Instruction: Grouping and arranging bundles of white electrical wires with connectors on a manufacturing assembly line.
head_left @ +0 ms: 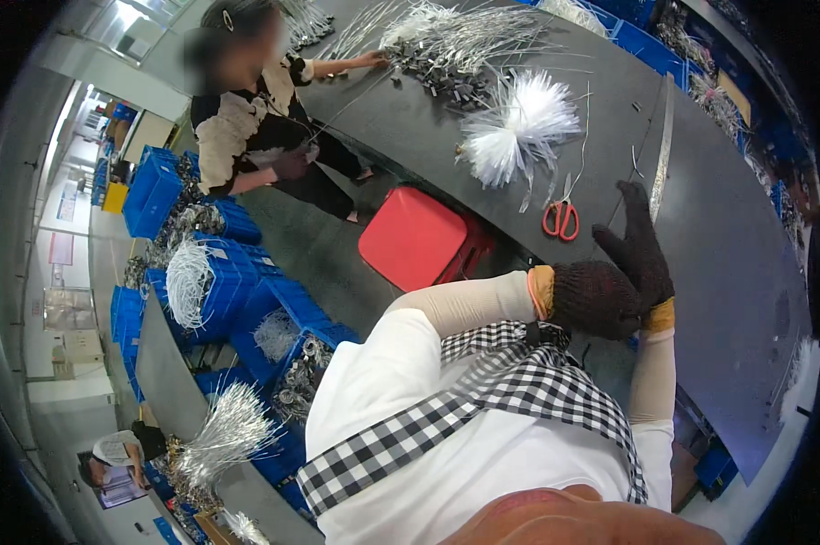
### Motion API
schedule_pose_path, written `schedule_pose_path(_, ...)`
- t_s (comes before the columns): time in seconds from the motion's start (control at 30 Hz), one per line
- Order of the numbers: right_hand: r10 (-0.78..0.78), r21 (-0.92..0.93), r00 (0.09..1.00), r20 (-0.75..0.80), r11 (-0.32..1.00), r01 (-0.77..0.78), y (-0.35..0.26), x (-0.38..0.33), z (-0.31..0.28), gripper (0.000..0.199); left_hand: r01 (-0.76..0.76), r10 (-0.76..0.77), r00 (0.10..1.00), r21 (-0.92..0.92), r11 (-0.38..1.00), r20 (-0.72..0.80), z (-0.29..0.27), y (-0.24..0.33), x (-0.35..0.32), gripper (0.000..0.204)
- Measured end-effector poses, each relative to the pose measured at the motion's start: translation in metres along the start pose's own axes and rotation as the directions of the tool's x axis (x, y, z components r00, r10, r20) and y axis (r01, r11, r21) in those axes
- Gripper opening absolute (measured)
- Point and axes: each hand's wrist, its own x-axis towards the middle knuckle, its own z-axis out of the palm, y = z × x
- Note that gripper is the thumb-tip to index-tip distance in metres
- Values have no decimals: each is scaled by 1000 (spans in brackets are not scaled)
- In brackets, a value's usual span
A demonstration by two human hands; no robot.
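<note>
You are looking down on a long dark grey worktable [719,272] that curves across the upper right. Beside it on the grey floor [301,245] stands a red stool [414,236]. To your left, blue plastic crates [233,282] are stacked in rows, some holding bundles of white strands [187,282], and more blue crates [646,41] line the far side of the table. A second grey bench [169,381] runs along the lower left. Further left, a pale wall [60,272] carries posted sheets, and a yellow bin [114,197] sits by it. Bright daylight falls through a window [133,23] at the upper left.
</note>
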Motion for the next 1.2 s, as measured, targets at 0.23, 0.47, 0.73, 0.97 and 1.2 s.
schedule_pose_path(0.23, 183, 811, 946, 267, 488, -323, 44, 13, 5, 50, 244, -309, 947, -435, 867, -85, -14, 5, 10, 32)
schedule_pose_path(0.47, -22, 907, 998, -67, -417, 52, -41, 34, -21, 54, 111, -540, 778, -775, 622, -322, 18, -37, -2, 44)
schedule_pose_path(0.73, 264, 753, 964, 40, -642, 145, -32, 22, -9, 46, 233, -478, 874, -787, 571, -89, -11, -22, -10, 40)
schedule_pose_path(0.97, -276, 929, 927, -255, -338, 154, -20, 34, -9, 53, 124, -305, 939, -672, 730, -158, -1, -32, -25, 41)
schedule_pose_path(1.2, 55, 952, 995, -85, -292, 97, -89, 52, -27, 59, 273, -339, 941, -625, 732, 13, -23, -22, -27, 24)
